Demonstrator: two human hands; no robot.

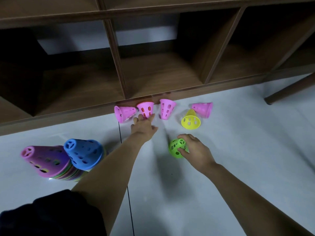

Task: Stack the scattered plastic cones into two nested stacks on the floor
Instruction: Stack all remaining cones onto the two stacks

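pink-topped stack [44,159] | blue-topped stack [85,154] | green cone [176,148] | yellow cone [190,121] | brown shelf [162,72] | pale-grey floor [247,142]

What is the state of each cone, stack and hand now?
pink-and-orange cone, wide end toward shelf
green cone, gripped
left hand, fingers straight, touching pink-and-orange cone
right hand, gripping green cone
yellow cone, on its side
leftmost pink cone, on its side
middle pink cone, loose, wide end toward shelf
rightmost pink cone, on its side
pink-topped stack, standing
blue-topped stack, standing

Shelf [153,97] backs cones [167,109]; near floor [221,167] open.
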